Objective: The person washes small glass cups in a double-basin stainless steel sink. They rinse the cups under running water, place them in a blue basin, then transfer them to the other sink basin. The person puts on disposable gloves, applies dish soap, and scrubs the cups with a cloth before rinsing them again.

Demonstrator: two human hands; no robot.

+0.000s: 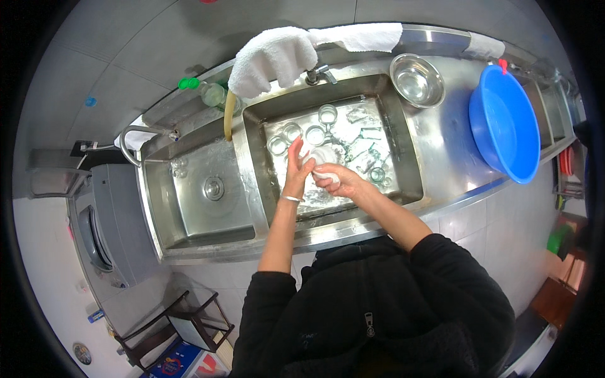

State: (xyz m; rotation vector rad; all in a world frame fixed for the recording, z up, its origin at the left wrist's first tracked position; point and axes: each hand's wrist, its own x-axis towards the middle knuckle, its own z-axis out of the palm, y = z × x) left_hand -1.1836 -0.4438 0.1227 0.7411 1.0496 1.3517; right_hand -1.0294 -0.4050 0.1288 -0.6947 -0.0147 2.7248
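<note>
Both hands are over the large steel sink basin [412, 165]. In my right hand [341, 180] is a bunched white cloth [326, 155], with one end sticking out below the fingers. My left hand [296, 165] holds the cloth's left side, its fingers stretched up and its thumb against the cloth. Whether a glass is inside the cloth cannot be seen. Beyond my hands, several clear glass cups [315, 135] stand upright on the wet basin floor. To the right, more glassware [370, 133] lies on its side, and a small greenish glass [377, 174] is near the front.
A smaller basin [203, 198] with a drain adjoins on the left, glasses [178, 167] in its corner. Behind are a tap [321, 74], a white towel [274, 59], a yellow hose [229, 115] and green-capped bottles [212, 94]. A steel bowl [417, 81] and blue plastic basin [503, 125] stand right.
</note>
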